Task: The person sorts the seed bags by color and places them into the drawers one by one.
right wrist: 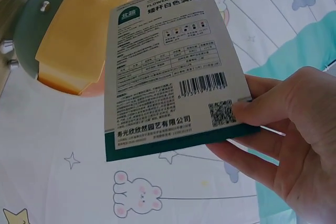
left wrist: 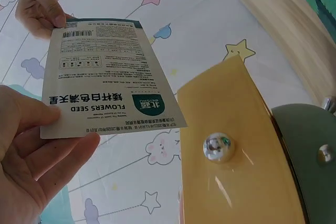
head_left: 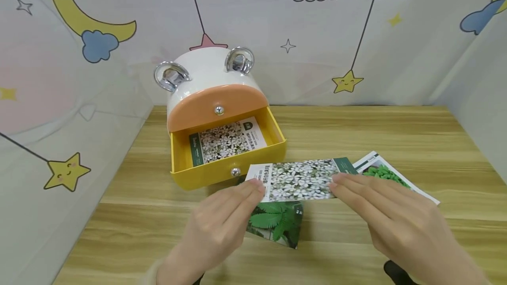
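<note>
A flower seed packet (head_left: pixel 302 181) with white blossoms on its front is stretched level between both hands, in front of the open drawer. My left hand (head_left: pixel 222 219) pinches its left end, thumb beneath and fingers on top. At the other end, by the green band, my right hand (head_left: pixel 400 219) pinches it the same way. Both wrist views show the packet's printed back (right wrist: pixel 168 72), with a barcode and text. A matching packet (head_left: pixel 225 140) lies in the yellow drawer (head_left: pixel 261 155), which is pulled out of a white, animal-shaped box (head_left: pixel 210 67).
On the wooden table (head_left: pixel 158 228), a packet picturing green leaves (head_left: pixel 277 223) lies below the held one, partly covered. Another green-plant packet (head_left: pixel 382 171) lies to the right, partly behind my right hand. A cartoon-printed cloth (head_left: pixel 301 74) walls the back and sides.
</note>
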